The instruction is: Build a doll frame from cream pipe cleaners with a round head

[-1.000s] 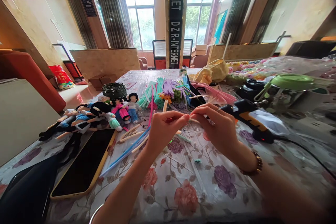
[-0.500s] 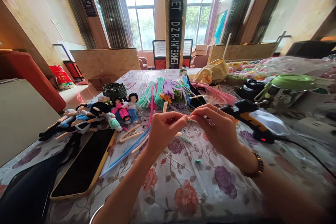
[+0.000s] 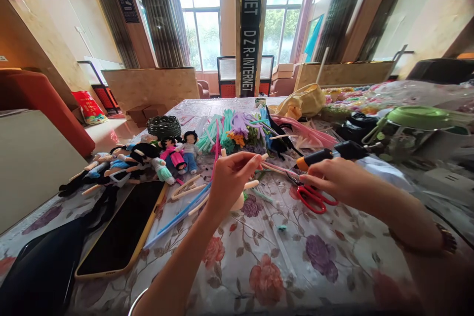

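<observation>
With the left grip (image 3: 234, 177), pinching a small pale piece (image 3: 264, 157) between thumb and fingertips above the desk (image 3: 259, 244). With the right grip (image 3: 344, 180), reaching over red-handled scissors (image 3: 313, 200), just short of the glue gun (image 3: 350, 149); can't tell whether holding or only touching. Looks like handling the scissors while minding the piece. Probably calls for settling fingers around the handles, keeping left pinch steady. Half a second ago, pinching close together; now parted, with scissors showing below the right grip.

Phone (image 3: 122, 227): smooth, glossy black screen.
Tablecloth (image 3: 255, 252) beneath phone: shiny, plastic-looking, creased.
Dolls (image 3: 173, 155) beyond phone: fuzzy, matt.
Basket (image 3: 164, 128) beyond phone: rough, woven.
Scissors (image 3: 314, 200) right of phone: smooth red plastic handles.
</observation>
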`<state>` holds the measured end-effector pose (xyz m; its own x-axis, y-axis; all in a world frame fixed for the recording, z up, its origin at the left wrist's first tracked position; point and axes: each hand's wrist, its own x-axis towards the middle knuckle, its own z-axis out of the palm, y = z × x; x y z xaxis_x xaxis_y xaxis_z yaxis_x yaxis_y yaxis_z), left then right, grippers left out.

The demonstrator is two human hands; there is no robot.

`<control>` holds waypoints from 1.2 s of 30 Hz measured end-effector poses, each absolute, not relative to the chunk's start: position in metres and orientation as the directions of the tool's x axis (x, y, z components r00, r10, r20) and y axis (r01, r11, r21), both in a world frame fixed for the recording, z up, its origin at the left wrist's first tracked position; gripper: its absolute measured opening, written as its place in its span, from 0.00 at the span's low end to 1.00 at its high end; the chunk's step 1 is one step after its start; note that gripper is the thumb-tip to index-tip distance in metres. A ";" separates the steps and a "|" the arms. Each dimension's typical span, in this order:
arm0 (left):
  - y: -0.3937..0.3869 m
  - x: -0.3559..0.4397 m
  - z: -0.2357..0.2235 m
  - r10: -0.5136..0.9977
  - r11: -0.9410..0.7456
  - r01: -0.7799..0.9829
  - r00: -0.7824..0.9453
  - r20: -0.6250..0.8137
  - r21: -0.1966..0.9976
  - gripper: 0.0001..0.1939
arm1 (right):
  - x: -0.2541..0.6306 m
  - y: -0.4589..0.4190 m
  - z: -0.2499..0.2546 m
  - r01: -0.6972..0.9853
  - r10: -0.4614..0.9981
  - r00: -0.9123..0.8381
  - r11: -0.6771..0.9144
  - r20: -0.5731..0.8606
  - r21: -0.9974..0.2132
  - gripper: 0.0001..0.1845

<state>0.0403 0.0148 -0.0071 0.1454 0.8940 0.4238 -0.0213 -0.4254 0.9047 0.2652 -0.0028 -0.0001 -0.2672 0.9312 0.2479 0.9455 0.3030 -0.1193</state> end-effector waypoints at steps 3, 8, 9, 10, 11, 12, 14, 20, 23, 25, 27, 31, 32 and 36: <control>0.018 0.039 -0.009 0.914 -0.364 -0.118 0.144 0.379 0.924 0.07 | 0.272 0.002 -0.006 0.976 0.977 -0.202 0.194 -0.072 -0.101 0.17; 0.024 0.037 -0.010 0.951 -0.241 -0.280 0.122 0.283 0.929 0.09 | 0.265 0.008 -0.007 0.986 0.964 -0.114 0.080 -0.240 -0.147 0.13; 0.024 0.036 -0.010 0.957 -0.217 -0.308 0.121 0.265 0.926 0.09 | 0.265 0.009 -0.008 0.986 0.961 -0.110 0.072 -0.255 -0.151 0.13; 0.025 0.035 -0.010 0.961 -0.195 -0.335 0.123 0.248 0.922 0.09 | 0.265 0.011 -0.010 0.986 0.955 -0.113 0.073 -0.275 -0.153 0.12; 0.026 0.035 -0.010 0.963 -0.176 -0.359 0.130 0.236 0.917 0.09 | 0.266 0.012 -0.012 0.985 0.950 -0.123 0.081 -0.287 -0.152 0.12; 0.026 0.034 -0.010 0.963 -0.162 -0.381 0.138 0.230 0.910 0.09 | 0.268 0.014 -0.014 0.984 0.949 -0.135 0.095 -0.286 -0.148 0.11; 0.027 0.033 -0.011 0.963 -0.147 -0.419 0.146 0.226 0.896 0.10 | 0.271 0.017 -0.018 0.984 0.954 -0.155 0.125 -0.256 -0.130 0.10; 0.029 0.032 -0.010 0.978 -0.122 -0.482 0.090 0.188 0.868 0.13 | 0.274 0.018 -0.009 0.895 0.926 -0.367 0.325 -0.092 -0.305 0.12; 0.029 0.032 -0.009 0.977 -0.125 -0.508 0.088 0.196 0.852 0.14 | 0.268 0.018 -0.004 0.847 0.928 -0.364 0.364 0.077 -0.387 0.11; 0.029 0.031 -0.008 0.973 -0.130 -0.521 0.096 0.210 0.844 0.14 | 0.263 0.019 -0.004 0.811 0.929 -0.338 0.369 0.153 -0.454 0.11; 0.029 0.030 -0.007 0.970 -0.123 -0.519 0.116 0.212 0.846 0.14 | 0.255 0.019 -0.005 0.712 0.928 -0.325 0.368 0.184 -0.598 0.13; 0.025 0.030 -0.006 0.952 -0.080 -0.436 0.234 0.199 0.896 0.11 | 0.237 0.016 -0.005 0.380 0.952 -0.228 0.282 0.206 -0.881 0.16; 0.024 0.030 -0.006 0.943 -0.068 -0.401 0.273 0.190 0.914 0.11 | 0.232 0.013 -0.004 0.309 0.957 -0.192 0.270 0.218 -0.912 0.17; 0.018 0.031 -0.008 0.891 -0.023 -0.243 0.435 0.130 0.970 0.10 | 0.217 0.004 0.001 0.163 0.943 -0.187 0.305 0.274 -0.938 0.17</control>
